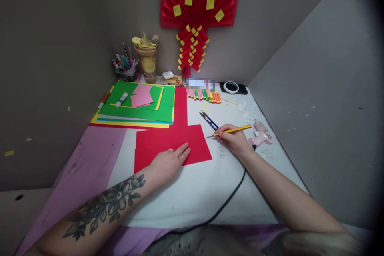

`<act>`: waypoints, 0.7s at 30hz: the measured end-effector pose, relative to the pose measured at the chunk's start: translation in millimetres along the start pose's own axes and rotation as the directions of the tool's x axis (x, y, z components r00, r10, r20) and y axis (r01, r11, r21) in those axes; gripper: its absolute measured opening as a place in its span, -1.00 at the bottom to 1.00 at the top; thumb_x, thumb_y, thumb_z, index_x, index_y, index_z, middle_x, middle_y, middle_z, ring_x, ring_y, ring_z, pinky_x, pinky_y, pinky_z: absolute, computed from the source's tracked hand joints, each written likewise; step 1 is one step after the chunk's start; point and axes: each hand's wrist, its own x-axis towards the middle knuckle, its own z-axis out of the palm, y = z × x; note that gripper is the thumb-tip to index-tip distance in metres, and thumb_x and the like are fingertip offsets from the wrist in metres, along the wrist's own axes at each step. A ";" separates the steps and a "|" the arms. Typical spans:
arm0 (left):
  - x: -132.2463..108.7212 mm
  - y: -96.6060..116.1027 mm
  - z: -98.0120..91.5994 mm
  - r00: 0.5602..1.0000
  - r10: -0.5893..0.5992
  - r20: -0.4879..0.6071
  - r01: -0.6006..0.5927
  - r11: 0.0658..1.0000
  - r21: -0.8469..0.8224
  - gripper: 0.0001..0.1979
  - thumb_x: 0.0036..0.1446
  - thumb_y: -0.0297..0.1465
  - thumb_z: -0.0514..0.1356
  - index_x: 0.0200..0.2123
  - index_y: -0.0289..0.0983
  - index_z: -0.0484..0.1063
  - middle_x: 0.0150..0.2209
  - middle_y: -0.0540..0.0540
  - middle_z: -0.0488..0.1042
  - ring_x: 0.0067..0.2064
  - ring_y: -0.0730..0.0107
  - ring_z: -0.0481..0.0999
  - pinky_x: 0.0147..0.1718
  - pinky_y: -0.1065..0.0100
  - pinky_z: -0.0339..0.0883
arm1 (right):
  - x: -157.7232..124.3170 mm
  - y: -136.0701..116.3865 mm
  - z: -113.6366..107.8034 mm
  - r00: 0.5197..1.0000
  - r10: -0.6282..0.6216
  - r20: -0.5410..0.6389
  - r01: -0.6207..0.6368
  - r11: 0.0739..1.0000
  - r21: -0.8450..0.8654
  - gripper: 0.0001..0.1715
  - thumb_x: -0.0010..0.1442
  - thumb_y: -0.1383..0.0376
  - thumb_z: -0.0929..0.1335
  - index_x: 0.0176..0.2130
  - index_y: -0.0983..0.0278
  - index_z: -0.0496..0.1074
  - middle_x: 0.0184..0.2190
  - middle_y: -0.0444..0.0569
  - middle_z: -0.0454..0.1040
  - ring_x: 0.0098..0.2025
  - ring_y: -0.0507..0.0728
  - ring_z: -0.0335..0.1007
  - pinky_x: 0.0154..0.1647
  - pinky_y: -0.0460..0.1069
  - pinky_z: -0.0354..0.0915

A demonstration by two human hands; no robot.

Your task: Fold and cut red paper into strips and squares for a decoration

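Observation:
My left hand (168, 163) lies flat on a sheet of red paper (192, 140), its fingers stretched out and a ring on one of them. In my right hand (235, 140) is a yellow pencil (237, 129), its dark tip pointing left, close to the paper's right edge. Whether the tip touches anything, I cannot tell. Just beyond that hand lie dark blue thread snips (209, 120) with their blades pointing away. A pink glue gun (261, 134) rests to the right of the hand, its black cord running toward the table's front.
Stacked coloured paper (138, 114) lies at the back left, with a glue stick (121, 100) on it. Small rolled paper tubes (204, 96) line the back. Behind them are a pen holder (125, 68), a tumbler (147, 64) and tape (231, 87). A red paper fan (199, 4) hangs on the wall.

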 end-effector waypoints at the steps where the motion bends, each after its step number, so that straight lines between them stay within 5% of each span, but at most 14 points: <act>1: 0.1 0.0 0.5 1.000 0.000 0.002 0.000 1.000 0.003 -0.33 0.08 -0.67 -0.08 0.28 -0.24 0.07 0.31 -0.20 0.07 -0.22 0.24 0.55 -0.39 0.28 0.43 | -0.6 -3.4 0.4 1.000 -0.005 -0.009 0.005 1.000 0.009 -0.88 -0.18 0.36 0.46 -0.52 0.30 0.45 -0.53 -0.04 0.51 -0.61 -0.02 0.25 -0.63 -0.11 0.16; 7: 0.1 0.2 6.2 0.999 0.003 -0.039 -0.002 1.000 0.020 -0.35 0.09 -0.63 -0.05 0.27 -0.20 0.07 0.30 -0.23 0.08 -0.29 0.30 0.55 -0.48 0.33 0.40 | -10.3 -26.9 39.0 0.996 -0.049 -0.073 0.054 0.996 0.071 -0.87 -0.17 0.32 0.46 -0.52 0.28 0.45 -0.50 -0.07 0.51 -0.58 -0.01 0.30 -0.59 -0.11 0.23; 14: 0.7 -0.9 9.7 0.996 0.042 -0.078 -0.043 0.999 -0.006 -0.45 0.16 -0.57 -0.08 0.24 -0.30 0.10 0.09 -0.30 0.36 -0.29 0.27 0.52 -0.39 0.30 0.38 | -12.9 -7.4 135.2 0.959 0.006 0.285 -0.017 0.999 0.035 -0.87 -0.05 0.28 0.43 -0.42 0.26 0.43 -0.50 -0.11 0.48 -0.52 0.02 0.35 -0.48 -0.09 0.29; 21: -3.4 -0.3 4.0 0.996 0.048 -0.077 -0.056 0.993 -0.106 -0.58 0.18 -0.56 -0.09 0.09 -0.38 0.28 -0.13 -0.24 0.46 -0.28 0.23 0.49 -0.34 0.28 0.34 | -7.9 -4.1 159.0 0.925 0.049 0.377 -0.033 0.998 -0.051 -0.82 -0.01 0.22 0.42 -0.38 0.27 0.43 -0.48 -0.11 0.46 -0.45 0.04 0.40 -0.38 -0.06 0.34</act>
